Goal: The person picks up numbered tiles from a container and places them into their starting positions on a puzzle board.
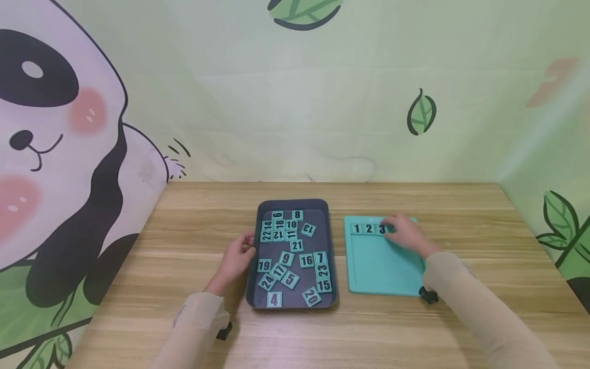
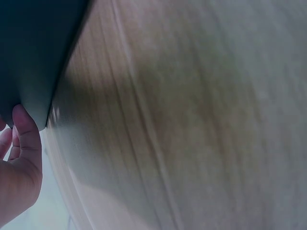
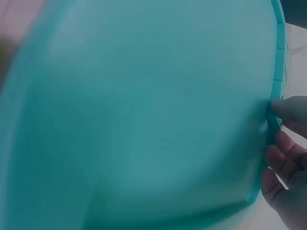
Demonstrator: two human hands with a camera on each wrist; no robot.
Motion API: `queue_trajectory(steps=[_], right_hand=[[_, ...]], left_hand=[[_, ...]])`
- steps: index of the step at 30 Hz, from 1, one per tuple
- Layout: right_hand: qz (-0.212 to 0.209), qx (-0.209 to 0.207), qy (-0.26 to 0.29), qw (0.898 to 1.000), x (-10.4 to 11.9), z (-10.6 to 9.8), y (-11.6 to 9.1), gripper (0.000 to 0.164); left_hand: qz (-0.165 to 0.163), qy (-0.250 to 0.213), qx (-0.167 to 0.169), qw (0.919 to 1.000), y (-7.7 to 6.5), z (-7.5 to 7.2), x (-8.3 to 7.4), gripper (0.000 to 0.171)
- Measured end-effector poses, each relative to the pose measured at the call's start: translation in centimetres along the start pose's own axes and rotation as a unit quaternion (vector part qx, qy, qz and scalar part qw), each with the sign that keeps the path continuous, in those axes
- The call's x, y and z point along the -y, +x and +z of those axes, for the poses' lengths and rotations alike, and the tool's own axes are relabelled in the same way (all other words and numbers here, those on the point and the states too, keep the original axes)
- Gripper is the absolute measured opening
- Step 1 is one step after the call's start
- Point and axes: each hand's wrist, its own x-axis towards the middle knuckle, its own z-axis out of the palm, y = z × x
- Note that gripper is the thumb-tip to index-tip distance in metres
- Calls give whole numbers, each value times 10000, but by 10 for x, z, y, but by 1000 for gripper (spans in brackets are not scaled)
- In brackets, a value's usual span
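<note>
On the left edge of a dark grey tray (image 1: 295, 302), my left hand (image 1: 237, 254) holds the side wall, its thumb against the outside in the left wrist view. Loose square number tiles lie in the tray at various angles, among them a 4 tile (image 1: 274, 300) near the front. My right hand (image 1: 405, 234) is at the top of a turquoise board (image 1: 382, 271). There its thumb and fingers pinch the 3 tile (image 1: 381, 229), partly covering it. The 1 tile (image 1: 356, 229) and the 2 tile (image 1: 369, 229) sit beside it in a row from the upper left corner.
Tray and board stand side by side on a wood-grain table (image 1: 193, 215), with a narrow gap between them. A raised rim (image 3: 279, 28) runs round the board. Behind the table hangs a printed backdrop (image 1: 295, 113) with a panda and leaves.
</note>
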Motion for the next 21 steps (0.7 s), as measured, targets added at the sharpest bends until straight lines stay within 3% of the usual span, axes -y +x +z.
queue_trajectory(steps=[7,16,21], right_hand=[[-60,-98,-143,9998,1,4,2,41],[156,24,-319,9994,5,4,2,44],[79,-236,-283,9993,17,-2,3,47]], left_hand=[[-102,-26,-4,9999,0,0,0,41],[-62,-46,-15,10000,1,1,1,41],[-65,-95,22,9999,1,0,1,41]])
